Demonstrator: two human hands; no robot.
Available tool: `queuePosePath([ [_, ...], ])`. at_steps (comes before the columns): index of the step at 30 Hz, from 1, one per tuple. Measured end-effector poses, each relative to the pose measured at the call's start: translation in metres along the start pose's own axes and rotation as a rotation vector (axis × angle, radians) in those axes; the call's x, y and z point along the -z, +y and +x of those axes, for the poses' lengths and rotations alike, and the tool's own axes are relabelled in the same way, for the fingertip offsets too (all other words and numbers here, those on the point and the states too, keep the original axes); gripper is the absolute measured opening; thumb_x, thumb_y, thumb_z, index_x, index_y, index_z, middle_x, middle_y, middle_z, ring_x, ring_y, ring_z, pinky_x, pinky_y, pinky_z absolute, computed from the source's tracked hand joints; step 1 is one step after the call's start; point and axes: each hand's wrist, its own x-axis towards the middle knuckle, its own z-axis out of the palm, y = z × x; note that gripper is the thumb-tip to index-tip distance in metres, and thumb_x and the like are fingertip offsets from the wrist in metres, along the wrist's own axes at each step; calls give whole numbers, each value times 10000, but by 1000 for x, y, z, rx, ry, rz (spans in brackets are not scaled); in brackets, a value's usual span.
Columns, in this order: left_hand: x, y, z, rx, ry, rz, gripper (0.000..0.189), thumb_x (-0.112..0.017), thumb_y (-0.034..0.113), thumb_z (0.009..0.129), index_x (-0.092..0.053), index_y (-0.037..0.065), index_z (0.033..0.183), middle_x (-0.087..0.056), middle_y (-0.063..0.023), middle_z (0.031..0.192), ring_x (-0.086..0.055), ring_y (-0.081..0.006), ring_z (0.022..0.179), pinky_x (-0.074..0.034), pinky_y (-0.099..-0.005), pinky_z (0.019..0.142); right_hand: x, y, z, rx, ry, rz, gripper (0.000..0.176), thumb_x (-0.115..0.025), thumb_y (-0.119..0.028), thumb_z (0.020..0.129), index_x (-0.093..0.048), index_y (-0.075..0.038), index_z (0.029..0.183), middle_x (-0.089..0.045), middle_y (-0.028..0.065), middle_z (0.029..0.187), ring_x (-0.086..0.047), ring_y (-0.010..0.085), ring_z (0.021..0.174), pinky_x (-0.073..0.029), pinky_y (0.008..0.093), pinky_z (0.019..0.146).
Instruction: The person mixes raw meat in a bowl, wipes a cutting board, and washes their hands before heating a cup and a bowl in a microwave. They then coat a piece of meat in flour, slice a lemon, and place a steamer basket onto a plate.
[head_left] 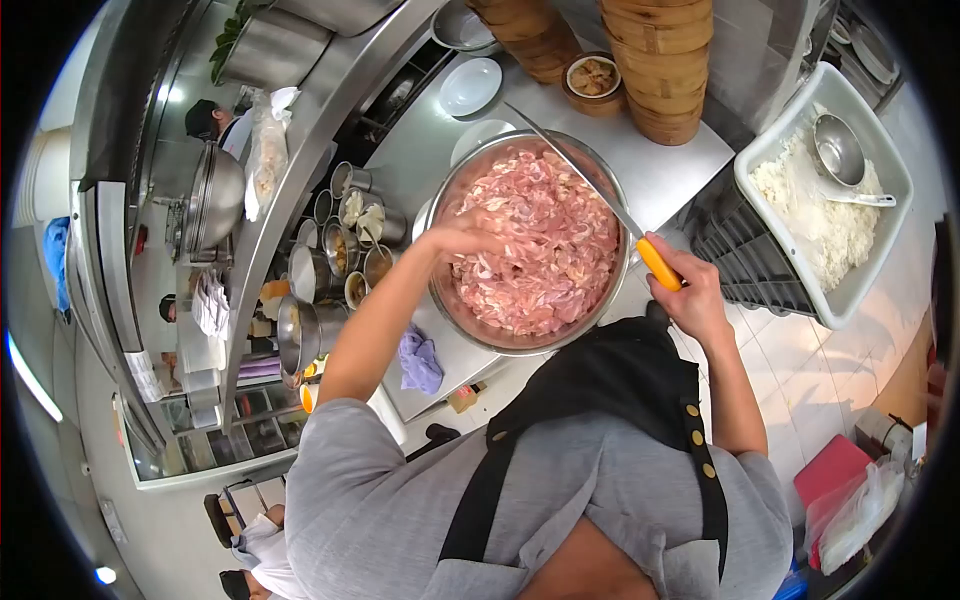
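A large steel bowl (436, 290) full of raw sliced meat (535, 250) stands in front of me on the metal counter. My left hand (468, 236) reaches over the bowl's left side, fingers stretched out onto the meat and their tips partly sunk in it. In my right hand (693, 290), fingers wrapped round its yellow handle, is a knife (657, 262). Its long blade slants across the bowl's upper right, above the meat, with the tip past the far rim.
Stacked bamboo steamers (655, 70) stand behind the bowl, near a small dish of food (592, 77) and a white plate (470, 86). Several metal containers (340, 250) line the left. At right, a white tub of rice (745, 190) holds a ladle (838, 150). A purple cloth (419, 362) lies near the counter edge.
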Motion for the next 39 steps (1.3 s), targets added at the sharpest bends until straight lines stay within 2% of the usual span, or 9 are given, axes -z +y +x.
queuePosePath([
  [2,15,9,-24,-269,-227,-383,371,-648,61,800,-555,-10,1152,-637,-83,1049,-580,-158,960,-465,-283,828,-1,5,4,-6,-3,-1,534,-650,16,682,-576,-98,1198,-629,179,816,-610,267,680,-483,318,647],
  [9,39,70,-89,-250,325,-277,240,-669,23,773,-616,-16,1004,-646,-78,996,-608,-135,889,-506,-237,745,-7,3,17,64,-6,-8,524,-647,12,683,-581,-97,1191,-625,172,790,-603,272,652,-483,321,638],
  [21,39,98,-87,-178,384,288,207,-595,-22,782,-606,-9,989,-619,-69,800,-596,-121,580,-453,-234,388,-6,0,13,15,-25,-13,497,-650,20,682,-596,-76,1166,-622,177,770,-607,273,642,-480,318,621],
  [25,17,68,-74,-172,378,337,356,-718,150,752,-622,52,1081,-673,-76,842,-634,-152,651,-526,-268,541,-7,4,7,37,12,-26,506,-653,19,677,-595,-83,1169,-625,176,785,-606,275,650,-478,320,623],
  [26,9,16,-39,-414,412,511,413,-733,160,737,-605,59,1117,-675,-92,895,-646,-178,707,-532,-288,671,-8,4,8,66,39,-28,509,-655,18,675,-595,-85,1170,-627,175,791,-606,276,655,-478,320,625],
  [30,-82,-6,27,-675,928,761,426,-695,80,723,-604,82,1139,-653,-157,966,-633,-246,906,-485,-334,818,-12,4,5,64,48,-16,513,-657,13,671,-594,-85,1170,-632,171,805,-606,276,663,-479,318,631],
  [33,-52,1,21,-182,416,174,430,-628,4,727,-597,79,1150,-658,-147,936,-633,-229,875,-491,-341,779,-8,0,7,17,-14,-58,515,-656,14,665,-595,-83,1167,-638,173,827,-610,279,672,-482,313,638],
  [34,-37,-4,15,-386,517,340,426,-558,-53,745,-594,69,1151,-661,-113,895,-614,-154,741,-501,-302,656,-8,0,5,28,-17,-53,514,-655,14,664,-596,-81,1165,-637,175,829,-609,281,669,-482,313,637],
  [39,30,58,-66,-220,294,-15,293,-395,119,942,-566,51,1171,-651,-43,910,-597,-110,708,-515,-256,596,-13,-2,6,6,-37,-12,504,-652,13,664,-599,-74,1157,-634,182,830,-609,283,663,-482,312,635],
])
